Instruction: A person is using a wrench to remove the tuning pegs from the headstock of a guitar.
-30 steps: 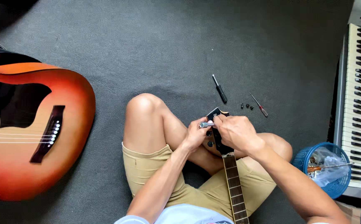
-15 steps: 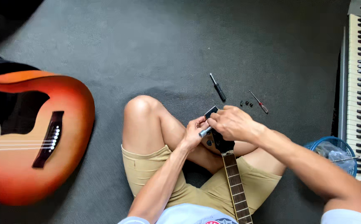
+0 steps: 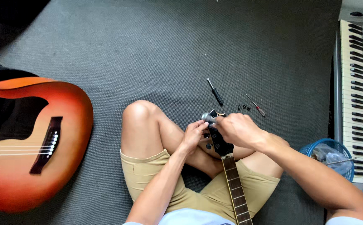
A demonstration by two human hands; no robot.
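- The person sits cross-legged on the grey carpet (image 3: pixel 156 50), and a guitar neck (image 3: pixel 233 183) runs up between the knees, so its black headstock (image 3: pixel 220 141) sits just in front of both hands at working height.
- The left hand (image 3: pixel 194 133) pinches a small silvery tuning peg (image 3: pixel 208 117) at the far left corner of the headstock, fingertips closed on it.
- The right hand (image 3: pixel 240 130) wraps over the top of the headstock from the right, fingers curled around it in a firm grasp; this looks like bracing, so that the neck does not twist while the peg is handled.
- One black-handled screwdriver (image 3: pixel 215 92) lies on the carpet just beyond the hands, and one thinner red-handled screwdriver (image 3: pixel 256 106) lies to its right; both are within easy reach, neither touched.
- Three small dark parts (image 3: pixel 243 107) sit in a tight group between the two screwdrivers, likely kept together so they are not lost in the carpet; what they are is too small to tell.
- One sunburst acoustic guitar (image 3: pixel 27 141) lies flat well to the left, strings up, apart from the work.
- One electronic keyboard (image 3: pixel 356 96) stands along the right edge.
- One blue basket (image 3: pixel 329 146) with a plastic liner sits near the right knee, just beside the keyboard.
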